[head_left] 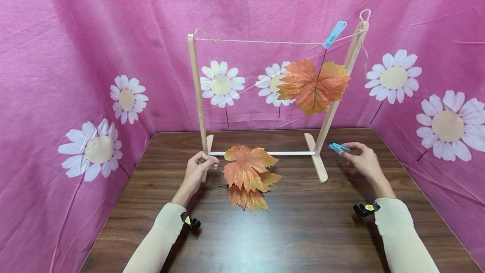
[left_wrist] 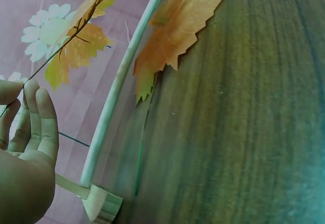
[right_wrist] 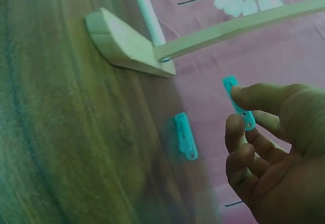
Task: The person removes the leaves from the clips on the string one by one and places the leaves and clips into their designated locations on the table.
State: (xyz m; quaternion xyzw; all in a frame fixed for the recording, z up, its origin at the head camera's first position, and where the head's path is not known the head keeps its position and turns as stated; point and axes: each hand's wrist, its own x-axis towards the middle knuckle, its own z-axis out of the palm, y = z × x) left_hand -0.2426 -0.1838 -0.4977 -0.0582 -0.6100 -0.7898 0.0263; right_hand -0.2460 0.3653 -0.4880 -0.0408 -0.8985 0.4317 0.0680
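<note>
My left hand (head_left: 198, 172) pinches the thin dark stem of an orange artificial leaf (head_left: 246, 165), which is raised off the table. Below that leaf lies more orange leaf (head_left: 248, 199) on the tabletop, its stem showing in the left wrist view. In the right wrist view, my right hand (right_wrist: 274, 148) holds a blue clothespin (right_wrist: 238, 102) between thumb and fingers. A second blue clothespin (right_wrist: 186, 136) rests on the table near it. Another orange leaf (head_left: 316, 85) hangs by its stem from a blue clothespin (head_left: 335, 35) clipped on the string.
A wooden stand has two uprights (head_left: 197, 92), flat feet (head_left: 316, 159) and a white crossbar (head_left: 291, 153). The string (head_left: 261, 41) runs between the upright tops, with a loop at the right one. Behind the brown table (head_left: 284, 239) hangs a pink cloth (head_left: 242, 3) with daisies.
</note>
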